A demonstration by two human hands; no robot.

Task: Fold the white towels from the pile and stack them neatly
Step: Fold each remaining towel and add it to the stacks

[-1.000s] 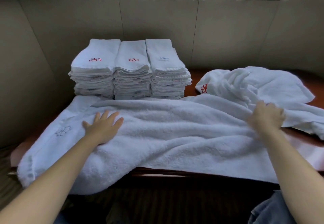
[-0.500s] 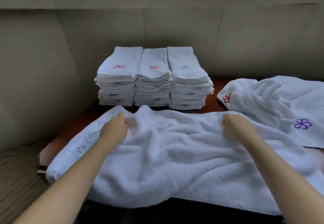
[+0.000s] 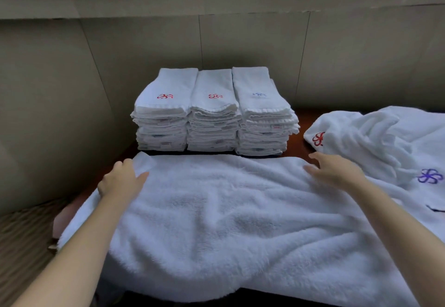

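Note:
A large white towel (image 3: 228, 222) lies spread across the table in front of me, its near edge hanging over the front. My left hand (image 3: 122, 181) rests on its far left corner with fingers straight. My right hand (image 3: 334, 170) lies flat on the far right edge, fingers extended. Behind the towel stand three stacks of folded white towels (image 3: 214, 114) with red and blue emblems on top. A loose pile of unfolded white towels (image 3: 385, 138) sits at the right.
Grey wall panels close in the back and left sides. A strip of dark wooden table (image 3: 305, 116) shows between the stacks and the pile. A striped surface (image 3: 21, 234) lies lower left beyond the table edge.
Both hands let go of the far edge they had bunched up and now lie flat. The towel's far edge has moved up against the stacks and looks smoother.

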